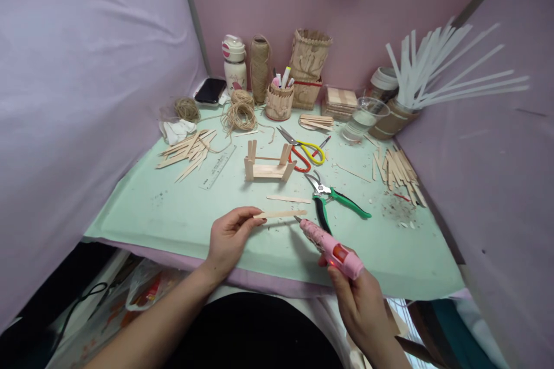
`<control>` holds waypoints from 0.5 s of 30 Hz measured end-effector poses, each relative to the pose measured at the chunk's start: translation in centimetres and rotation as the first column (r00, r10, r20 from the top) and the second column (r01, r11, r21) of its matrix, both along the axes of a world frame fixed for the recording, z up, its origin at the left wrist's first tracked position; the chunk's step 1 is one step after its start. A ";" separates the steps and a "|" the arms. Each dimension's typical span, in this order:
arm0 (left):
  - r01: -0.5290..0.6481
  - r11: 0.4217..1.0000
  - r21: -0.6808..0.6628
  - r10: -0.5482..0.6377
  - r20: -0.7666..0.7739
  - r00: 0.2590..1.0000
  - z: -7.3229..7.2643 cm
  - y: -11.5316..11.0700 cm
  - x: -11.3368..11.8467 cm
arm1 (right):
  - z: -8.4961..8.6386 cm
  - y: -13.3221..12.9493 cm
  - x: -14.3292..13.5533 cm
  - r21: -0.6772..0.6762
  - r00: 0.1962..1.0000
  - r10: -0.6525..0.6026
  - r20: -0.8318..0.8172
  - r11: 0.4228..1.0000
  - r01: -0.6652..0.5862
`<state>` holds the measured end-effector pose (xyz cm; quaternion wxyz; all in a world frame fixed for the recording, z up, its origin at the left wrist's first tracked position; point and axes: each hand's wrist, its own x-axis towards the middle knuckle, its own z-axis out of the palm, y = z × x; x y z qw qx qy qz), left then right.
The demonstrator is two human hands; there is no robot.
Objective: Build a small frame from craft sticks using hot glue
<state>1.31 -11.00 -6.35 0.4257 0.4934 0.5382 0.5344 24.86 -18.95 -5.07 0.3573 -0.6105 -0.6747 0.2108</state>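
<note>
My left hand (234, 233) pinches one end of a flat wooden craft stick (283, 214) and holds it level, pointing right. A pink hot glue gun (331, 248) is gripped in my right hand (359, 300), its metal nozzle at the free end of that stick. Whether the nozzle touches the wood I cannot tell. Another craft stick (288, 199) lies flat just beyond. Behind it stands a small frame built of craft sticks (269, 170), with upright pieces at both ends. Green-handled pruning shears (341, 199) lie to the right, close to the glue gun.
Scissors (303, 150) with red and yellow handles lie beyond the frame. A clear ruler (217, 167) and loose sticks (188, 153) are on the left, more sticks (398, 173) on the right. A clear cup (361, 121), twine (239, 112) and white glue sticks (424, 69) stand farther back.
</note>
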 end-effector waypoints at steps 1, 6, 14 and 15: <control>0.000 1.000 0.000 0.000 0.010 1.000 0.0 0.0 0.0 | 0.0 -0.1 0.0 -0.006 1.000 0.008 -0.004 1.000 -0.008; -0.019 1.000 -0.001 0.019 0.036 0.999 -0.2 0.0 0.1 | 0.0 -0.2 0.0 0.028 1.000 -0.009 -0.021 1.000 0.009; -0.007 1.000 -0.005 0.007 0.043 0.999 -0.3 0.0 0.0 | -0.1 0.1 0.0 0.038 1.000 -0.031 0.005 0.999 0.031; -0.005 1.000 -0.002 0.006 0.041 0.999 -0.3 0.0 0.0 | -0.2 0.1 -0.1 0.036 0.999 -0.032 0.005 0.999 0.032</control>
